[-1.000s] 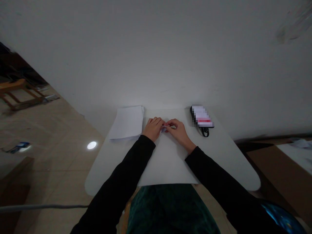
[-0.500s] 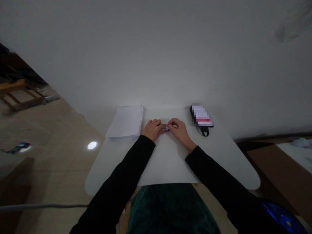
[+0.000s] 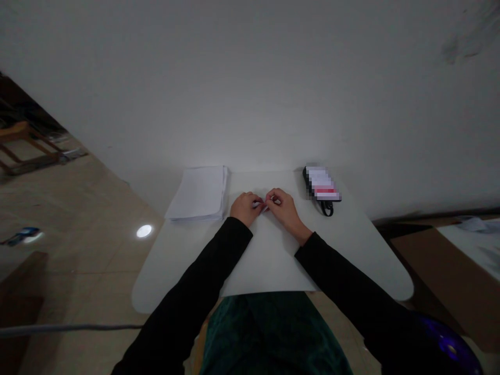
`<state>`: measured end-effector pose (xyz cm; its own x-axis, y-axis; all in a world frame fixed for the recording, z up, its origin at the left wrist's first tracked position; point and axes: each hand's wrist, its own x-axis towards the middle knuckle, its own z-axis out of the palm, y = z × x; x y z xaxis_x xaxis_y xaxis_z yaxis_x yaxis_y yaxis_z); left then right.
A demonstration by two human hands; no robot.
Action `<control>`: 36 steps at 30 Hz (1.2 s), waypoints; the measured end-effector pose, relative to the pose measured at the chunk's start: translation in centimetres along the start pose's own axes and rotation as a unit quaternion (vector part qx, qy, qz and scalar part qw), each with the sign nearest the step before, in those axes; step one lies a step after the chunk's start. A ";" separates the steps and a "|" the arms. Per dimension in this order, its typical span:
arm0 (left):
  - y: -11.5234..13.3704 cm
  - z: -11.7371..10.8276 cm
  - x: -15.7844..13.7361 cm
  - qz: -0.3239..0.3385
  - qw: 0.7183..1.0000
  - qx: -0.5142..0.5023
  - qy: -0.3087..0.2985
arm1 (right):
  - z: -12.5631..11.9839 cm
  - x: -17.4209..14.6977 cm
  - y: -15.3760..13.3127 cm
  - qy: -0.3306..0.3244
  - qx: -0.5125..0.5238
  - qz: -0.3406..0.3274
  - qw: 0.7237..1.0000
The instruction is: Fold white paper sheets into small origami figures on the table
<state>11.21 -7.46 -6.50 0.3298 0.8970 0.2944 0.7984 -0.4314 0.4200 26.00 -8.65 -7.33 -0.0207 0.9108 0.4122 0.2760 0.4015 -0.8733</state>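
Note:
Near the middle of the white table (image 3: 269, 265), both hands pinch a small piece of folded white paper (image 3: 258, 204). My left hand (image 3: 245, 208) has its thumb and fingers closed on the paper's left part. My right hand (image 3: 282, 207) grips it from the other side with thumb and forefinger. The fingertips nearly meet and cover most of the paper, so its exact shape cannot be made out. To the left of my left hand lies a stack of white paper sheets (image 3: 197, 192).
A phone-like device (image 3: 322, 183) with a blurred face and a black strap loop lies at the table's back right. A pale wall (image 3: 250, 94) rises behind the table. A cardboard box (image 3: 445, 281) stands at the right, a wooden stool (image 3: 23, 138) far left.
My hands have come closer together, and less of the small paper shows between them. The view has shifted slightly; the stack and the device have stayed in place.

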 end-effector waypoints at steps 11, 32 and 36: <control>1.0 0.2 0.2 -0.139 0.988 -0.045 0.041 | -0.1 0.4 0.5 0.010 0.020 0.030 0.999; 0.4 0.1 -0.2 -0.087 0.991 -0.102 0.027 | -0.2 0.5 0.6 0.018 -0.009 0.022 1.000; -0.3 -0.1 -0.4 -0.042 0.989 -0.143 0.017 | -0.2 0.7 0.6 0.018 -0.014 0.031 0.999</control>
<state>10.76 -7.74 -6.64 0.2480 0.9288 0.2755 0.6450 -0.3705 0.6684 26.35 -7.81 -7.54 0.0323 0.9293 0.3680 0.3021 0.3419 -0.8899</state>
